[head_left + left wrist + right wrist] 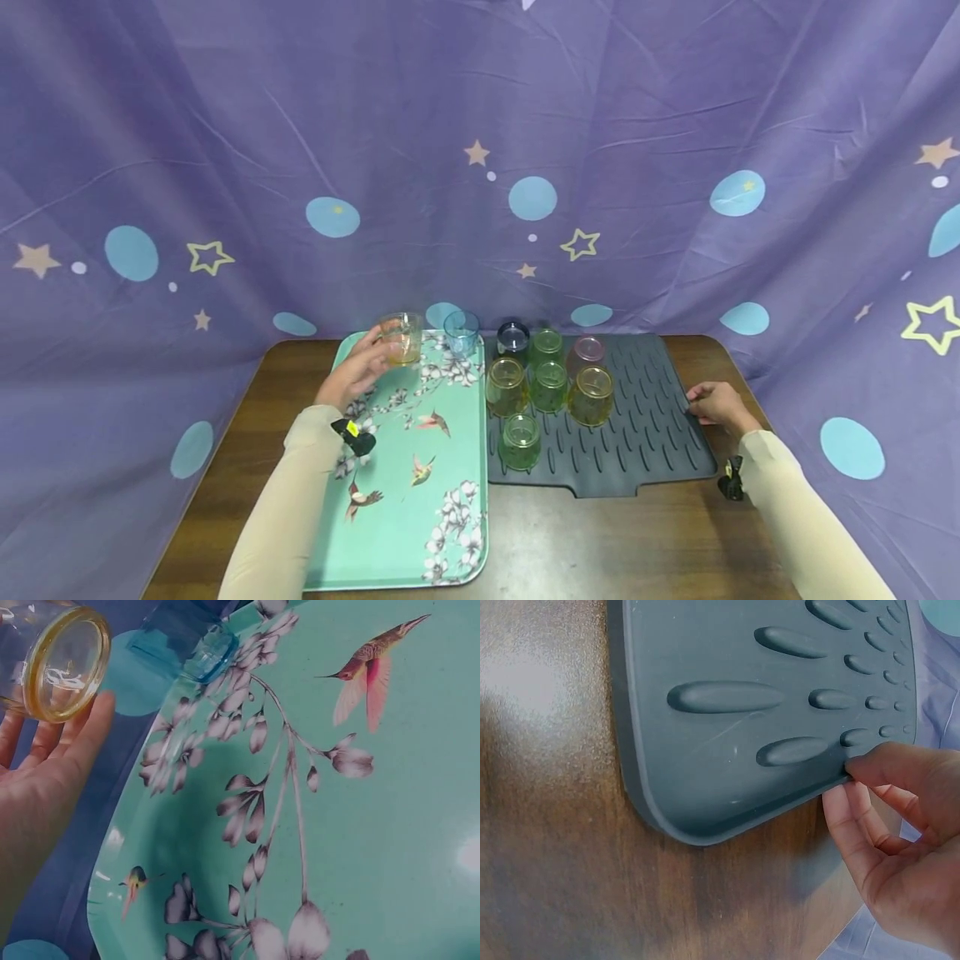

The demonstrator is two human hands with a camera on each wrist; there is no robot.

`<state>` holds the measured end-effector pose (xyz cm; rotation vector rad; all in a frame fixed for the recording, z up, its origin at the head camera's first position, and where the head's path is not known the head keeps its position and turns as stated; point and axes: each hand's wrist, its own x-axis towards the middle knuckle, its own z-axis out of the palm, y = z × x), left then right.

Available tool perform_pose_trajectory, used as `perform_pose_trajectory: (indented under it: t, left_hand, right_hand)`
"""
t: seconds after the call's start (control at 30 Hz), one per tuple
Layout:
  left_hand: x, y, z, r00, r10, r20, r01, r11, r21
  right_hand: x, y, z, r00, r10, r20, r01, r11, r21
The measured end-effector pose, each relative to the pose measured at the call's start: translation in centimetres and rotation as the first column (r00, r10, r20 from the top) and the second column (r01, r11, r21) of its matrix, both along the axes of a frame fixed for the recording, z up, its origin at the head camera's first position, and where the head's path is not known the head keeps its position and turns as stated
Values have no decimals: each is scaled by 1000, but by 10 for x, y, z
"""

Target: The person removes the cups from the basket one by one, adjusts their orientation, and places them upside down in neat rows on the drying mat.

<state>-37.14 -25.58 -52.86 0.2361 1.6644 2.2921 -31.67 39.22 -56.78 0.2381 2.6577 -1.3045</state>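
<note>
My left hand [364,367] grips a clear glass with an amber base [406,340] above the far left part of the mint tray [405,533]. In the left wrist view the fingers lie round the side of this glass [71,664]. A blue glass [461,333] stands to its right at the tray's far edge. On the other side, my right hand [718,404] pinches the right rim of the grey drying mat [660,442]. The right wrist view shows the thumb on top of the mat's rim [780,801] and the fingers at its outer side.
Several upside-down glasses stand on the mat's left half: a dark blue one [513,340], a pink one [587,354], green ones [520,443] and amber ones [591,397]. Mat and tray lie side by side on a wooden table [562,550]. A purple curtain [420,167] hangs behind.
</note>
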Motion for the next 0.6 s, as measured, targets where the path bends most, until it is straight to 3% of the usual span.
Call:
perform_pose_trajectory:
  t: [0.2, 0.4, 0.6]
  left_hand:
    - [1, 1, 6, 1000, -16, 2, 16, 1000, 7]
    - [4, 11, 19, 999, 51, 9, -52, 988, 144]
    - [6, 23, 39, 998, 59, -26, -51, 967, 251]
  right_hand:
    - [1, 0, 1, 1000, 8, -6, -8, 1000, 3]
    - [1, 0, 0, 1000, 7, -3, -7, 1000, -5]
    - [1, 1, 1, 1000, 9, -2, -9, 1000, -10]
